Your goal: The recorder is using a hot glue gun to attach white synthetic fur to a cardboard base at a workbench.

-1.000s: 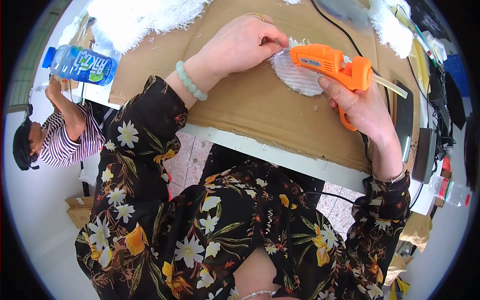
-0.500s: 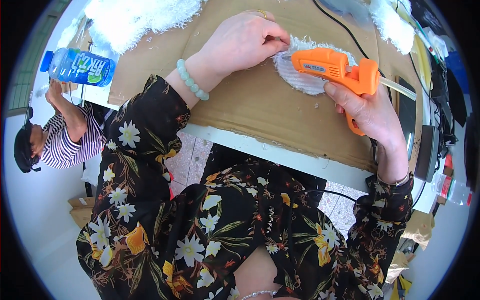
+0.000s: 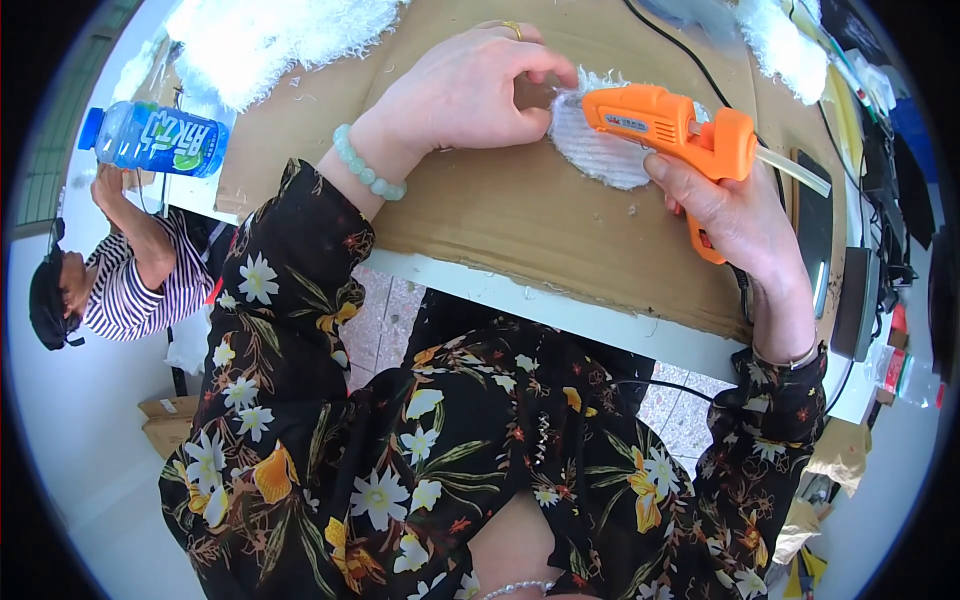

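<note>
My right hand [image 3: 735, 215] is wrapped round the handle of an orange hot glue gun [image 3: 650, 118], a clear glue stick poking out of its back end. The gun's nose points left, over a white ribbed, shaggy-edged piece of fabric [image 3: 605, 158] lying on the cardboard. At the fabric's left edge is my left hand [image 3: 465, 95], thumb and index finger apart, with nothing visible between them. Whether a fingertip touches the fabric I cannot tell. The gun hides the fabric's middle and its own nozzle tip lies at the edge near my fingers, hard to make out.
A cardboard sheet [image 3: 480, 215] covers the white table. White fluffy material [image 3: 270, 45] lies at the far left, more fluff [image 3: 785, 50] at the far right. A drink bottle [image 3: 155, 138] stands left. A black cable [image 3: 690, 60] crosses behind. A person in stripes [image 3: 150, 270] is at left.
My left thumb and index finger have parted from their pinch at the fabric's edge, and that hand has shifted slightly left. The glue gun stays nearly in place.
</note>
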